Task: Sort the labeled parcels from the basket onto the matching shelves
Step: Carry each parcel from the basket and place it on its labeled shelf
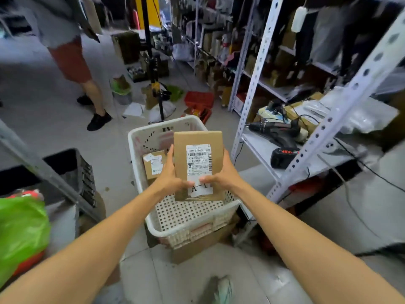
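I hold a flat brown cardboard parcel [198, 150] upright above the white perforated basket [192, 229]. Its white shipping label carries a barcode, with a tag below that seems to read "A-1", partly covered by my thumbs. My left hand [169, 174] grips the parcel's left edge, thumb on the front. My right hand [223, 174] grips the right edge, thumb pressed on the tag. A second, smaller brown parcel [154, 164] with a white label lies inside the basket at its left side. White metal shelves [258, 150] stand to the right.
A power drill [274, 128] and a black battery [283, 157] lie on the low right shelf among cables and bags. A person [72, 60] stands at the far left. A black crate [74, 170] and green bag [19, 233] sit left; a tripod [155, 84] stands behind the basket.
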